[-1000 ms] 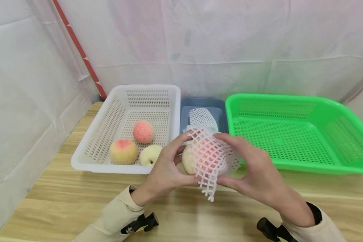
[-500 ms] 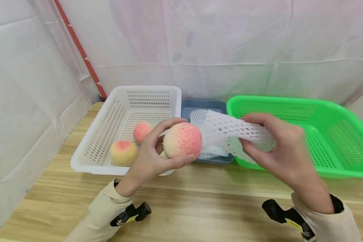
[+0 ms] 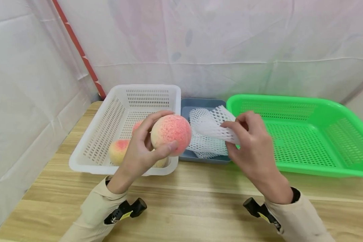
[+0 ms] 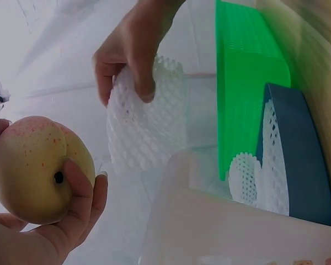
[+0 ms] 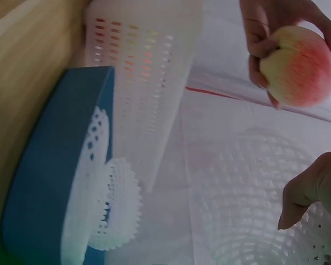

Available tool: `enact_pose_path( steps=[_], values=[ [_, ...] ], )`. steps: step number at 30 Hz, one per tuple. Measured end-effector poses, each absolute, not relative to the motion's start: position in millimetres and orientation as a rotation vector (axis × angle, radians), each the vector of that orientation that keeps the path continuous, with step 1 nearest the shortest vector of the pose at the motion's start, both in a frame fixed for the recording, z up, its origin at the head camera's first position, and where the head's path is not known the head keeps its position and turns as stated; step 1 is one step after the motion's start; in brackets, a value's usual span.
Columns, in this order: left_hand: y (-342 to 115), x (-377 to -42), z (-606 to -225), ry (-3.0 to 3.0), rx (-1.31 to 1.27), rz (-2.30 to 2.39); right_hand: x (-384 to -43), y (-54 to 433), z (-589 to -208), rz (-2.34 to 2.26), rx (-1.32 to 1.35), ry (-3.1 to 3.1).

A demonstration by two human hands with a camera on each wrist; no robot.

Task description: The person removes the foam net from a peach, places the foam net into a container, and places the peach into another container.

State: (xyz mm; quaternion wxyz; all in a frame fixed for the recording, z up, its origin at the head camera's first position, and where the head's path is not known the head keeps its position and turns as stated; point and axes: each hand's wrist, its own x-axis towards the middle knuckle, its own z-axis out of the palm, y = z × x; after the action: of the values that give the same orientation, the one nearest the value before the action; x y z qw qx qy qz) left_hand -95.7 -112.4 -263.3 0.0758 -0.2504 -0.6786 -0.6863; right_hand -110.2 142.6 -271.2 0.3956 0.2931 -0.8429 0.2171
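A pink and cream peach (image 3: 173, 134) sits in my left hand (image 3: 140, 156), gripped by curled fingers with the thumb across its front, raised above the white basket's right side. The left wrist view shows its pale end with a dark round hole, a fingertip beside it. My right hand (image 3: 255, 156) pinches a white foam net sleeve (image 4: 146, 130), which hangs apart from the peach. This sleeve is over the blue-grey tray (image 3: 204, 102). More white foam nets (image 3: 207, 149) lie in that tray, partly covered by the held one.
At left stands a white slotted basket (image 3: 84, 164) with another peach (image 3: 117, 153) and more fruit partly behind my left hand. A green basket (image 3: 290, 169) stands right of the tray. All rest on a wooden table (image 3: 187, 208) before a pale sheet (image 3: 230, 40).
The foam net came off the peach and went right in my right hand, then back left over the tray. My left hand carried the bare peach left.
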Motion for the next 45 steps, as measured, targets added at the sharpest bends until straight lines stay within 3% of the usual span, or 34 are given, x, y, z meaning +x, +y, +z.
enact_pose_path(
  steps=[17, 25, 34, 45],
  values=[
    [-112.7, -95.4, -263.3, -2.067, -0.716, -2.079, -115.9, 123.9, -273.3, 0.455, 0.558, -2.19],
    [-113.4, -93.9, -261.6, -2.052, -0.748, -2.08, -127.6, 100.5, -294.5, 0.413, 0.62, -2.117],
    [-113.3, -93.6, -260.8, -2.057, -0.78, -2.071, -131.4, 90.3, -331.6, 0.355, 0.677, -2.449],
    [-112.6, -94.1, -261.1, -2.08, -0.775, -2.048, -127.8, 90.5, -332.2, 0.241, 0.72, -3.048]
  ],
)
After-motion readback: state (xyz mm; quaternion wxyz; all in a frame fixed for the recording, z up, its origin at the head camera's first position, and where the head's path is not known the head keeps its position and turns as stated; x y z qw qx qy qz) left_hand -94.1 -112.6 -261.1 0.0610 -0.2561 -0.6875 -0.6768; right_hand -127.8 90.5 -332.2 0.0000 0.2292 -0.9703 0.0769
